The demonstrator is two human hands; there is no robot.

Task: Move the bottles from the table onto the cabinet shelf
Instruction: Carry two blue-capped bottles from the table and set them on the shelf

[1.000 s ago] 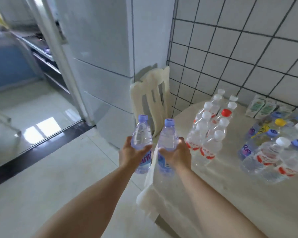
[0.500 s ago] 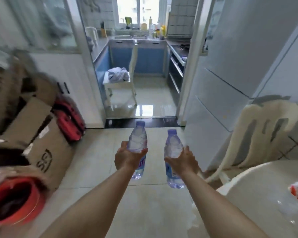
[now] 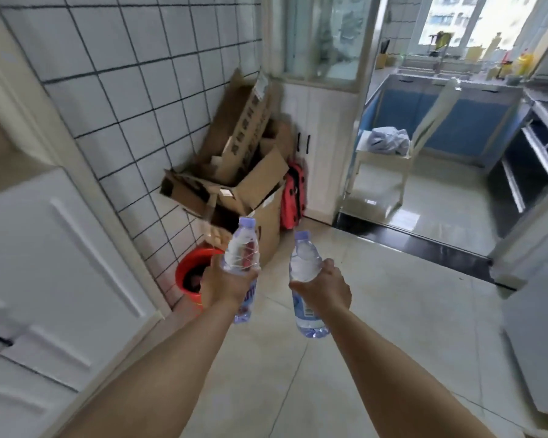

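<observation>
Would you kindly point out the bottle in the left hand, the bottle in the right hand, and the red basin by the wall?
Left bottle [image 3: 241,248], head view: clear upper body above the fingers.
Right bottle [image 3: 303,260], head view: clear shoulder below the cap.
Red basin [image 3: 193,258], head view: upper rim.

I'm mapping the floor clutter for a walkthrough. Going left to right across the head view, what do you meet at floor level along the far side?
White panelled door → red basin → cardboard boxes → red bag → white chair with a cloth on its seat.
</observation>
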